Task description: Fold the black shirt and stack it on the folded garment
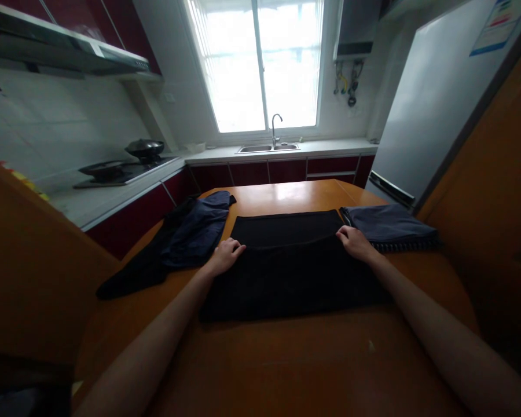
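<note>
A black garment (286, 284) lies spread flat in front of me, with one layer folded over and its edge crossing the middle. My left hand (227, 255) is closed on the left end of that folded edge. At the right end, my right hand (351, 240) pinches the same edge between thumb and fingers. Beyond the edge, a further strip of the black cloth shows. Which kind of garment it is, I cannot tell.
The clothes rest on a wooden table (286, 359). Dark blue and black clothing (195, 231) lies in a loose heap at the left. A folded grey-blue cloth (391, 223) with a patterned edge sits right. Behind are a sink (267, 148), a stove (128, 172) and a fridge (438, 87).
</note>
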Action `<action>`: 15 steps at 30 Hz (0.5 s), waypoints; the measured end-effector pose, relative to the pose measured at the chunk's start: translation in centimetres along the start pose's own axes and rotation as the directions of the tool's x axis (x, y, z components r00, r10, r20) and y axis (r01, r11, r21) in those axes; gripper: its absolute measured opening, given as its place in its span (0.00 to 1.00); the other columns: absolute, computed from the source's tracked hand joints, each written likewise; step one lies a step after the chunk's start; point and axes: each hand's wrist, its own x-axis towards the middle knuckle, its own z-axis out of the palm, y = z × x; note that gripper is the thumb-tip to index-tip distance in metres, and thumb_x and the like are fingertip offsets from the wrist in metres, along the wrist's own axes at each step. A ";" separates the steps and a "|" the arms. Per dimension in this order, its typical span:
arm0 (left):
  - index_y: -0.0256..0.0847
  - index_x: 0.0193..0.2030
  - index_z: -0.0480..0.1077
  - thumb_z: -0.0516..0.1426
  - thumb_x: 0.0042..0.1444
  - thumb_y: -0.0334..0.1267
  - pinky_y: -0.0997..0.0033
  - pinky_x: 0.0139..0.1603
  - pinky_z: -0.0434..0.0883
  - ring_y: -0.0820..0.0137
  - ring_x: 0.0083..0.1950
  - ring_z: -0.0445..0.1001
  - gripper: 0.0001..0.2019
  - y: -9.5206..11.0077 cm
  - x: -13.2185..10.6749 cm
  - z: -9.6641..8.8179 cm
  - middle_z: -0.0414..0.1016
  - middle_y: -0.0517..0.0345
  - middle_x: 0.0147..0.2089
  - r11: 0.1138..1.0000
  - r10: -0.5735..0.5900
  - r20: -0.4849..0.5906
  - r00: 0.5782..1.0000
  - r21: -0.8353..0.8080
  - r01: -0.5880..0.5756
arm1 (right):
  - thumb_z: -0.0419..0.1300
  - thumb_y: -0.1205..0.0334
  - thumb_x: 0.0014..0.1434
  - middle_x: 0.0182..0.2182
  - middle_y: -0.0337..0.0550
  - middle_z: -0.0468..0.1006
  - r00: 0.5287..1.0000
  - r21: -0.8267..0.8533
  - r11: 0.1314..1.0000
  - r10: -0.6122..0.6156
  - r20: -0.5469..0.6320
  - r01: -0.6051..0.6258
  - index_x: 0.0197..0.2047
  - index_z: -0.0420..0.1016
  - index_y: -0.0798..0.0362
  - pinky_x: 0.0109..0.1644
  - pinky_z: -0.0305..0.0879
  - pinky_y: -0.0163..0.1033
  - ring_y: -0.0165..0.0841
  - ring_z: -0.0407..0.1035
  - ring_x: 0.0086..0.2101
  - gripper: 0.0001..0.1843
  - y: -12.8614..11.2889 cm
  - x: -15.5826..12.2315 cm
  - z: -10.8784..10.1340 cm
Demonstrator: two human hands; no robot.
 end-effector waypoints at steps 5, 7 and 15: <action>0.39 0.46 0.74 0.53 0.66 0.47 0.53 0.54 0.69 0.52 0.56 0.70 0.15 2.3 -1.1 -1.0 0.73 0.43 0.53 0.966 -0.081 -0.046 0.996 0.244 0.090 | 0.57 0.59 0.65 0.42 0.54 0.79 0.999 -0.110 0.993 0.048 0.026 -0.045 0.40 0.78 0.56 0.50 0.65 0.43 0.43 0.73 0.45 0.11 -0.3 -0.2 -0.2; 0.37 0.55 0.71 0.52 0.67 0.45 0.52 0.59 0.66 0.52 0.62 0.67 0.18 4.6 -1.7 -1.3 0.70 0.40 0.60 0.960 0.025 -0.057 0.998 0.279 -0.008 | 0.56 0.57 0.65 0.48 0.57 0.77 1.000 -0.173 0.985 0.025 -0.003 -0.025 0.47 0.77 0.57 0.54 0.65 0.46 0.46 0.70 0.49 0.15 -1.2 -0.6 -0.4; 0.37 0.75 0.49 0.39 0.73 0.47 0.50 0.73 0.47 0.59 0.76 0.45 0.28 15.1 -3.5 4.2 0.50 0.48 0.76 0.876 0.444 0.029 0.895 0.197 -0.441 | 0.43 0.60 0.69 0.72 0.48 0.52 0.918 -0.125 0.911 -0.382 0.108 0.394 0.72 0.55 0.57 0.72 0.42 0.54 0.41 0.43 0.70 0.31 -10.5 -5.0 4.0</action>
